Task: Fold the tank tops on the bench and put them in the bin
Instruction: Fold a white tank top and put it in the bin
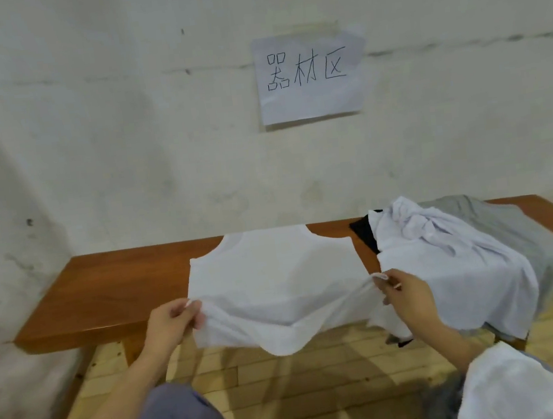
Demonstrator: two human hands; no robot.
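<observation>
Folding barely begun: white tank top (pixel 275 271) lies flat on table (pixel 105 291).
Left hand (pixel 174 319) and right hand (pixel 403 293) pinch its hem corners; pile (pixel 445 252) waits unfolded, bin unseen.

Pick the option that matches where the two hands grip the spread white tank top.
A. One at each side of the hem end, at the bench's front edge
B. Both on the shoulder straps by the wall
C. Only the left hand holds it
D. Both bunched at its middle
A: the left hand and right hand each pinch a side of the white tank top at the near edge of the bench, straps lying toward the wall.
</observation>
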